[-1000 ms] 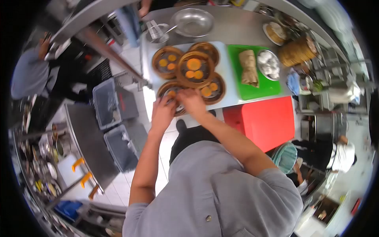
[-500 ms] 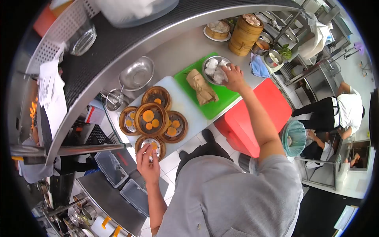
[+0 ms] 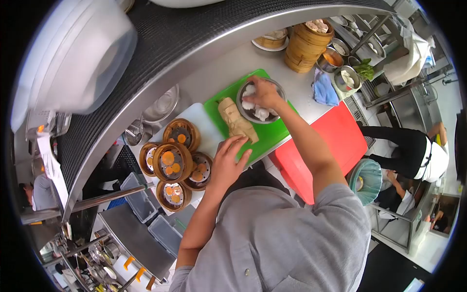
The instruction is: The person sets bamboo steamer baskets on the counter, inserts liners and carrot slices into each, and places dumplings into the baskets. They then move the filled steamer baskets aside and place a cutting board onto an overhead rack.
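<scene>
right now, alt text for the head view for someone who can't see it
A person's right hand is in a metal bowl of white pieces on a green board; the left hand is near a brown wrapped bundle. Bamboo steamers holding orange rounds cluster to the left.

This was a commercial kitchen, with several people in it.
On the steel counter (image 3: 214, 78), bamboo baskets (image 3: 154, 163) with round orange food inside stood near the left edge, and a tall stack of bamboo steamers (image 3: 297, 52) rose toward the far right corner, close to metal pots (image 3: 345, 87). A green cutting board (image 3: 273, 136) lay between. Metal cookware (image 3: 112, 250) crowded beyond the left edge; beyond the right edge, a person in a white top (image 3: 434, 158) was bending.
</scene>
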A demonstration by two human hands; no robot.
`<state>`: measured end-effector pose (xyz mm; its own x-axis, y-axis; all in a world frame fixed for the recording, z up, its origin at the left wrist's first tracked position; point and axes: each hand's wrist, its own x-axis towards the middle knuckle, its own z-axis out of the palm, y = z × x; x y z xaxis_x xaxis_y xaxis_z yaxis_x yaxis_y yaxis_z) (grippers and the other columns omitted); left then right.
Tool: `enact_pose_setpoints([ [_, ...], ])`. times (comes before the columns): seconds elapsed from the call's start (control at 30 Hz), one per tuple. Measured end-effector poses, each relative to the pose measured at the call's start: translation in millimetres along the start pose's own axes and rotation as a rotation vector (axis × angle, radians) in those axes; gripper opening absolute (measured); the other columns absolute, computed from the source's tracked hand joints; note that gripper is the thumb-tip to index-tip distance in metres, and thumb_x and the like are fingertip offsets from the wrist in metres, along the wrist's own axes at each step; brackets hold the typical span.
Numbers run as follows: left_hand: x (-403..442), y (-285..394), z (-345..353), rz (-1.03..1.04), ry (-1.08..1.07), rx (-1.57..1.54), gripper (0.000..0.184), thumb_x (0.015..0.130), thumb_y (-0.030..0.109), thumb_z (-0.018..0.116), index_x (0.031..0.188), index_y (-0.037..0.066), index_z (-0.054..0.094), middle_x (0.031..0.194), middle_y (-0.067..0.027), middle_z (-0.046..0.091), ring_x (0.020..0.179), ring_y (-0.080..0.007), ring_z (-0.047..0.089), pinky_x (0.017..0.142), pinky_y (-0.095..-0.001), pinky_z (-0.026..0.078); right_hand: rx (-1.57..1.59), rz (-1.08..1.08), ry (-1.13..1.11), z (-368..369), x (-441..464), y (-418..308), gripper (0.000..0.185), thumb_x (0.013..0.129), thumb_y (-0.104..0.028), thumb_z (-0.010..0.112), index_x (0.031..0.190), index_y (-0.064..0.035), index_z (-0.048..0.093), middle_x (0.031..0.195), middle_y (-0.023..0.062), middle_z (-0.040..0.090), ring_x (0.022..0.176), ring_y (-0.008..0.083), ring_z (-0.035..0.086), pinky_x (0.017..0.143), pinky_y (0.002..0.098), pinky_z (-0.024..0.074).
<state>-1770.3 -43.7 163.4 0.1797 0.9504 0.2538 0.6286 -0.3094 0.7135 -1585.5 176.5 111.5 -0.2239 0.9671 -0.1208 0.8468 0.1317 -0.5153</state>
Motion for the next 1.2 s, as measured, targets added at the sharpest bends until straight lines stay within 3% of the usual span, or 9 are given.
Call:
enact_pose_setpoints([
  [0.17,9.0,-6.6,23.0,-0.069,-0.003,-0.029,0.032,0.092,0.021,0.072,0.120,0.005,0.068,0.123,-0.0123,0.066,0.110,-0.0345,0.062,0.096,-0.0431,0.050,0.309,-0.263,-0.091,-24.9,-3.0,14.2,0.059,0.075,-0.035,0.088,0.120,-0.0037,0.067,0.109,0.0180,0.071,0.101,0.0329,0.068,0.090,0.0400,0.0523],
  [0.3,35.0,3.5,49.3,0.041,0.005,0.084,0.035,0.092,0.021,0.072,0.121,0.004,0.068,0.127,-0.0123,0.063,0.113,-0.0349,0.060,0.096,-0.0444,0.049,0.970,-0.043,-0.193,-34.5,-2.8,36.2,0.051,0.088,-0.034,0.081,0.118,0.0042,0.063,0.105,0.0115,0.071,0.096,0.0235,0.070,0.083,0.0335,0.0564],
  [0.37,46.7,10.9,56.6,0.082,0.000,0.116,0.035,0.092,0.021,0.072,0.122,0.004,0.069,0.129,-0.0123,0.062,0.114,-0.0345,0.060,0.097,-0.0443,0.049,1.672,0.185,-0.276,-46.1,-20.3,54.5,0.039,0.098,-0.026,0.070,0.122,0.0023,0.058,0.115,0.0144,0.067,0.101,0.0261,0.069,0.087,0.0333,0.0598],
  [0.5,46.3,12.1,74.7,0.054,-0.012,0.021,0.036,0.090,0.017,0.074,0.123,0.004,0.069,0.131,-0.0129,0.063,0.114,-0.0330,0.063,0.098,-0.0425,0.050,2.084,0.165,-0.385,-61.9,-56.5,111.6,0.033,0.103,-0.021,0.060,0.126,0.0019,0.054,0.108,0.0145,0.066,0.097,0.0281,0.071,0.082,0.0316,0.0638],
  [0.7,22.0,22.8,64.7,-0.031,0.002,-0.067,0.030,0.090,0.012,0.073,0.118,0.004,0.071,0.127,-0.0122,0.065,0.115,-0.0312,0.062,0.097,-0.0418,0.050,1.869,0.155,-0.189,-68.7,-91.2,154.8,0.054,0.102,-0.039,0.058,0.136,0.0020,0.051,0.103,0.0119,0.068,0.091,0.0182,0.068,0.074,0.0275,0.0555],
  [0.9,2.7,22.1,60.3,-0.152,0.024,-0.103,0.026,0.090,0.010,0.073,0.115,0.003,0.073,0.125,-0.0115,0.067,0.115,-0.0300,0.064,0.099,-0.0404,0.050,2.123,-0.050,-0.281,-60.1,-94.1,174.9,0.066,0.101,-0.049,0.050,0.141,0.0042,0.046,0.105,0.0118,0.064,0.080,0.0170,0.059,0.070,0.0288,0.0514],
  [0.97,-0.4,22.1,52.3,-0.173,0.014,-0.118,0.026,0.090,0.010,0.073,0.114,0.003,0.073,0.125,-0.0117,0.067,0.116,-0.0296,0.064,0.099,-0.0400,0.050,2.188,-0.048,-0.280,-61.1,-99.5,168.3,0.060,0.101,-0.046,0.055,0.142,-0.0034,0.046,0.106,0.0111,0.063,0.077,0.0163,0.057,0.070,0.0295,0.0513],
  [1.07,4.3,25.8,46.3,-0.170,0.007,-0.081,0.024,0.090,0.009,0.073,0.113,0.002,0.073,0.125,-0.0131,0.067,0.116,-0.0302,0.063,0.099,-0.0400,0.050,1.809,0.040,0.242,-70.3,-89.4,159.7,0.050,0.095,-0.018,0.072,0.137,-0.0163,0.045,0.112,0.0094,0.062,0.079,0.0154,0.057,0.067,0.0315,0.0512],
  [1.2,-1.4,26.7,41.6,-0.262,0.109,-0.051,0.025,0.089,0.008,0.073,0.114,0.003,0.073,0.126,-0.0138,0.067,0.113,-0.0311,0.065,0.098,-0.0403,0.051,0.715,-0.171,0.858,-125.7,-72.5,148.1,0.043,0.095,-0.018,0.072,0.133,-0.0027,0.058,0.112,0.0065,0.064,0.101,0.0157,0.061,0.086,0.0301,0.0527],
])
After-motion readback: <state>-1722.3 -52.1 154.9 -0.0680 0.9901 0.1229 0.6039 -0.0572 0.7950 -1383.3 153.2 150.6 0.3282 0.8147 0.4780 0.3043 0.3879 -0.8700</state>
